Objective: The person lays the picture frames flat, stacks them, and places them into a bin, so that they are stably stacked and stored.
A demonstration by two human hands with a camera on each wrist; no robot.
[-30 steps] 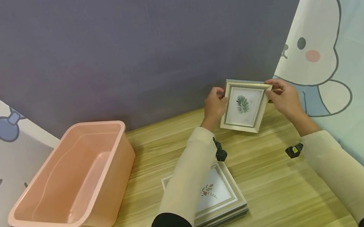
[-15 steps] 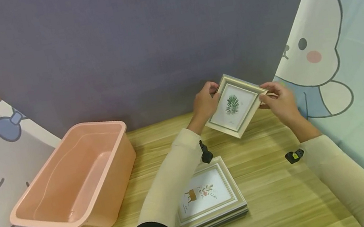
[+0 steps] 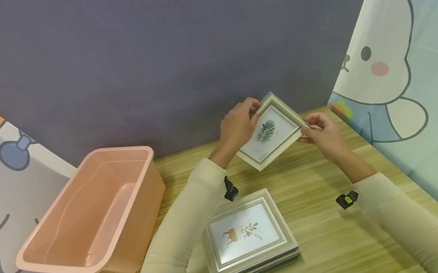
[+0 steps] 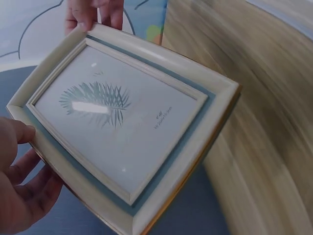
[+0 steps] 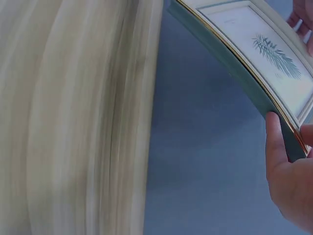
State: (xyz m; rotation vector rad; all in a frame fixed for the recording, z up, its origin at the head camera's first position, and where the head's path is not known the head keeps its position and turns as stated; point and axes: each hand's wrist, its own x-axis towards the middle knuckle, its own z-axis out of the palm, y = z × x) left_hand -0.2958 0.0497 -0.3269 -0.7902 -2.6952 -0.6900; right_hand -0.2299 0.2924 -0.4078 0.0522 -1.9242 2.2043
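A cream picture frame [image 3: 269, 134] with a green leaf print is held tilted above the back of the table, gripped by both hands. My left hand [image 3: 238, 126] pinches its upper left edge, thumb on the front and fingers behind, as the left wrist view shows. At the frame's right corner my right hand [image 3: 325, 135] pinches the border between thumb and fingers. In the right wrist view the thumb [image 5: 276, 139] lies along the dark side of the frame. Nearer the front, a stack of picture frames [image 3: 249, 237] lies flat, the top one showing a potted flower print.
A pink plastic tub [image 3: 128, 219] stands on the left of the wood-grain table [image 3: 331, 233], its inside visible with nothing in it. A dark grey backdrop [image 3: 188, 54] rises behind, with cartoon-printed sheets [image 3: 386, 45] at both sides.
Both hands have carried the leaf-print frame left and turned it clockwise, its face tipping further back. The left forearm has moved off the stack, uncovering the flower print.
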